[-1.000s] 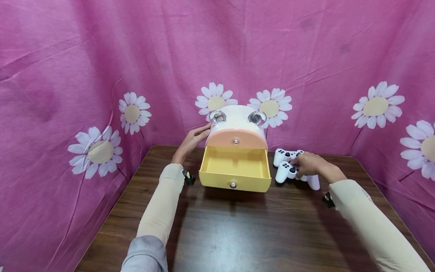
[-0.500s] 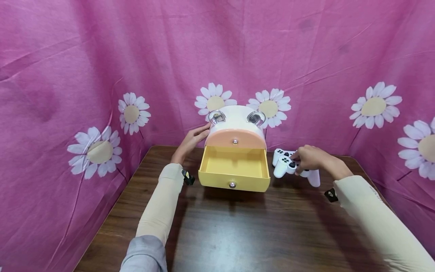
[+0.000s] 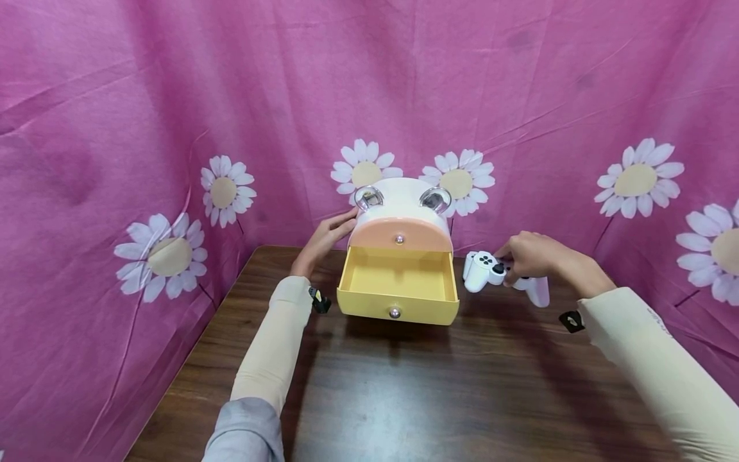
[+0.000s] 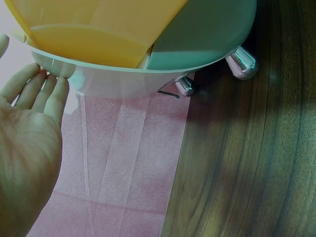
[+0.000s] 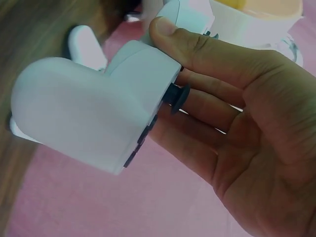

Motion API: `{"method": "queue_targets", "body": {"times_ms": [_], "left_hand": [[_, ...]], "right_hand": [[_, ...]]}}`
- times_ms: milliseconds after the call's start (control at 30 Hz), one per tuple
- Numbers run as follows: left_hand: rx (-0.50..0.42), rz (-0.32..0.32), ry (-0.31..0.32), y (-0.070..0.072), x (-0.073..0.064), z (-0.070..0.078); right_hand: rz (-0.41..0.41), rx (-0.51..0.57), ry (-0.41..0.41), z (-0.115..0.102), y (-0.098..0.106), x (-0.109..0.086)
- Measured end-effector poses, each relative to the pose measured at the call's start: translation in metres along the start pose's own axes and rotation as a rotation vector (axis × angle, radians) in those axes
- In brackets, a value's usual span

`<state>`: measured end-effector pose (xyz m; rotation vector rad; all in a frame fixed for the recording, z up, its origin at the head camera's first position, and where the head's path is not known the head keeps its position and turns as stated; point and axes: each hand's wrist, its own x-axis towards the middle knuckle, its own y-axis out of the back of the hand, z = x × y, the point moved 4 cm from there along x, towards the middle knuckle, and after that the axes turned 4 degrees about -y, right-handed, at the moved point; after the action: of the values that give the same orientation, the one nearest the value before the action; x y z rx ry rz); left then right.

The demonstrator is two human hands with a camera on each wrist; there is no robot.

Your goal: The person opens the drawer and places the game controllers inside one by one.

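Observation:
My right hand (image 3: 534, 256) pinches a white game controller (image 3: 479, 274) between thumb and fingers, to the right of a small white frog-like drawer box (image 3: 401, 197). In the right wrist view the held controller (image 5: 79, 111) shows its grip and a black thumbstick, held over the table. Behind it a second white controller (image 5: 85, 45) is mostly hidden. My left hand (image 3: 326, 242) rests its fingertips on the box's left side, fingers extended. The box's yellow lower drawer (image 3: 398, 309) is pulled out and holds nothing; the orange upper drawer (image 3: 378, 234) is closed.
The box stands on short silver legs (image 4: 242, 63) near the back of the brown wooden table (image 3: 369, 385). A pink cloth (image 3: 369, 83) with white daisies hangs close behind and along both sides. Each drawer has a round silver knob (image 3: 395, 313).
My right hand has lifted the front controller upward and back, so it now covers more of the second one. The left hand and the drawer box stay in place.

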<state>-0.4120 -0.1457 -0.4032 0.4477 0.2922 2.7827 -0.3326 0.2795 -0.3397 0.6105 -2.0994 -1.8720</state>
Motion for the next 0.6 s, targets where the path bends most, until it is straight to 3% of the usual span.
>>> {"method": "queue_targets", "body": {"times_ms": [267,600], "left_hand": [[-0.004,-0.005,-0.011,-0.001,-0.001,0.002],[0.007,-0.006,0.004,0.000,0.000,0.001]], "right_hand": [[0.010,-0.031,0.003,-0.013,0.026,-0.005],[0.020,-0.065,0.020,-0.034,0.041,-0.011]]}}
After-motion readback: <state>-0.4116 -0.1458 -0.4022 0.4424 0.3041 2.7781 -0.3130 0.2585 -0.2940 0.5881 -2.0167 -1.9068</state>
